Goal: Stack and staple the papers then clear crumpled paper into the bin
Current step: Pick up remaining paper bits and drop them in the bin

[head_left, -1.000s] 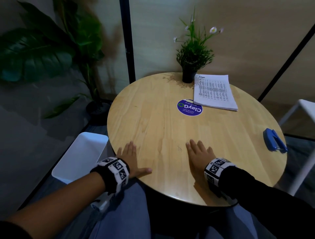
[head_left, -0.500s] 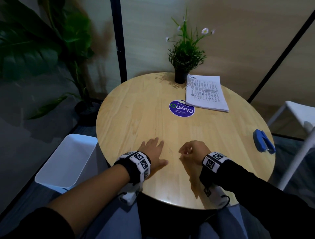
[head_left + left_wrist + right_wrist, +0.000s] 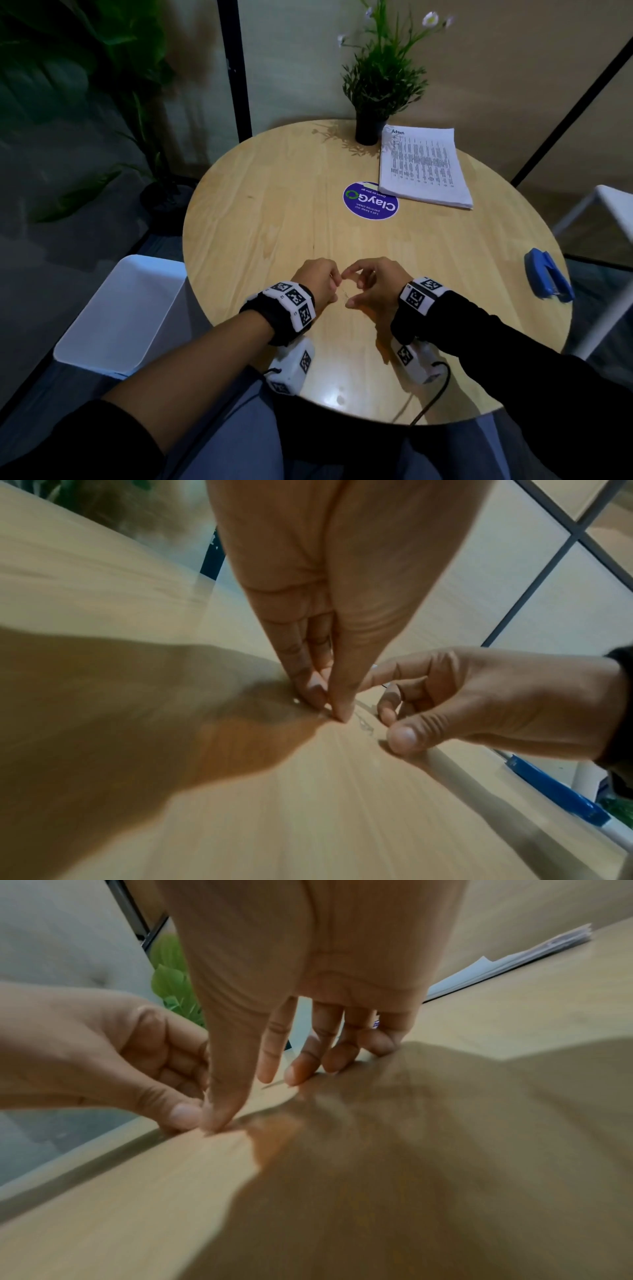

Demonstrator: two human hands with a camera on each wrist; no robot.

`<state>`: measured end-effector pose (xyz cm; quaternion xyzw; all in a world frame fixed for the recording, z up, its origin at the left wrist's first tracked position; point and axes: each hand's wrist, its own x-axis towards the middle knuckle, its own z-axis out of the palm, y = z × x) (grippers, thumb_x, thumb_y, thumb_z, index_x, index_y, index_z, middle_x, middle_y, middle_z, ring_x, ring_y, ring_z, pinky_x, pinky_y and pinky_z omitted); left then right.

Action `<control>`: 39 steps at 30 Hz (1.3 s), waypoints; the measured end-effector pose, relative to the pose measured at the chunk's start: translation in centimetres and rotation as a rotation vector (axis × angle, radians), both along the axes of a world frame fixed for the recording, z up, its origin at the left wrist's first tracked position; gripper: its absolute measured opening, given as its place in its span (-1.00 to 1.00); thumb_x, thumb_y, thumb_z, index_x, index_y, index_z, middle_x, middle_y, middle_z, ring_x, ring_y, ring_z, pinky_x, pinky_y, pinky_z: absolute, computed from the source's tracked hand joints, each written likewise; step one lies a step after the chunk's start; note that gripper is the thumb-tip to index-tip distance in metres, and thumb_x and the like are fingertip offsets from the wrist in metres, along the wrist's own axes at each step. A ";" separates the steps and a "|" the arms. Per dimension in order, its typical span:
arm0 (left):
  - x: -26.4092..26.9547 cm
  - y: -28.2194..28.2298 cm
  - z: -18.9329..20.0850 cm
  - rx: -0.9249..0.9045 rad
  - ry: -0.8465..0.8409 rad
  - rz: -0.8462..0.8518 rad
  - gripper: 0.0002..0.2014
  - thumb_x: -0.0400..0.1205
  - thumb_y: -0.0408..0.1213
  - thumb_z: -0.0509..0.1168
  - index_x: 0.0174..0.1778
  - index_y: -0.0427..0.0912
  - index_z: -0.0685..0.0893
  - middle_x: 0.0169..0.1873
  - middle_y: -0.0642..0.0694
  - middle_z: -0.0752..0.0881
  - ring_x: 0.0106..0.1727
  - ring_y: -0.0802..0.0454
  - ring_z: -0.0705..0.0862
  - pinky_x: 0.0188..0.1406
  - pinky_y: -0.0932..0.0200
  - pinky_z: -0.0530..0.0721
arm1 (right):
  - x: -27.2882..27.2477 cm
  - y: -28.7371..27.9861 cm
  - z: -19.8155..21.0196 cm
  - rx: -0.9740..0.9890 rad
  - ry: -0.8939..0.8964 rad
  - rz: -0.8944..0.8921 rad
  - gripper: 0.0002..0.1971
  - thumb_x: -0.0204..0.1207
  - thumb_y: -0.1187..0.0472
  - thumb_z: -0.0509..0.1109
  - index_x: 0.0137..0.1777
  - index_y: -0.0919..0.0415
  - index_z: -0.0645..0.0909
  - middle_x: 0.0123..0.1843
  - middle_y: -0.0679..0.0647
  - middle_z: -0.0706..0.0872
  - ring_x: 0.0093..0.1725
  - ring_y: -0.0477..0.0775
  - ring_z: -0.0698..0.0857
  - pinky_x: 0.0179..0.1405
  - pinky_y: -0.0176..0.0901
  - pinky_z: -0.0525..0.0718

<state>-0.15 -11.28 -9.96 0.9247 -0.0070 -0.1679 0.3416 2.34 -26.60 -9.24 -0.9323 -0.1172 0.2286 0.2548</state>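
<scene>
A stack of printed papers [image 3: 423,168] lies flat at the far right of the round wooden table [image 3: 274,205], also seen in the right wrist view [image 3: 514,961]. The blue stapler [image 3: 548,277] sits near the right edge, away from both hands. My left hand [image 3: 330,286] and right hand [image 3: 347,288] meet near the front middle, fingers curled, tips on the wood. In the left wrist view the left hand [image 3: 334,712] has thumb and fingers pinched together. The right hand [image 3: 394,723] arches beside it. A tiny thin mark lies between them, too small to tell. No crumpled paper shows.
A white bin [image 3: 120,315] stands on the floor left of the table. A small potted plant [image 3: 370,128] and a round purple sticker [image 3: 370,200] sit at the back. A white stool [image 3: 613,205] is at the right, a large floor plant [image 3: 161,202] at the left.
Both hands lay flat and apart on the table a second ago. They have slid toward each other and curled their fingers, tips now nearly touching.
</scene>
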 end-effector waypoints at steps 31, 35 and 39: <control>-0.5 1.3 0.8 0.006 0.061 0.046 -0.69 0.46 -0.40 0.47 0.12 -0.23 0.66 0.02 -0.16 0.76 0.07 -0.06 0.70 0.10 0.14 0.62 | 0.0 0.3 -0.8 0.150 0.022 0.031 -0.90 0.37 0.21 0.56 -0.15 0.19 0.82 -0.24 -0.03 0.76 -0.11 -0.03 0.72 -0.06 -0.25 0.66; -0.5 1.2 1.0 0.022 0.060 0.044 -0.69 0.46 -0.39 0.47 0.12 -0.22 0.67 0.05 -0.18 0.76 0.14 -0.09 0.70 0.18 0.08 0.64 | -0.3 0.5 -1.0 0.080 -0.031 0.056 -0.88 0.43 0.19 0.52 -0.11 0.23 0.79 -0.13 0.04 0.78 -0.18 -0.12 0.65 -0.22 -0.41 0.54; -0.5 1.1 1.0 0.039 0.047 0.021 -0.72 0.46 -0.38 0.47 0.09 -0.22 0.68 0.03 -0.19 0.77 0.12 -0.10 0.71 0.16 0.09 0.65 | -0.2 0.2 -1.0 0.053 -0.043 0.111 -0.95 0.44 0.20 0.51 -0.13 0.12 0.73 -0.15 -0.02 0.71 -0.13 -0.08 0.64 -0.02 -0.24 0.62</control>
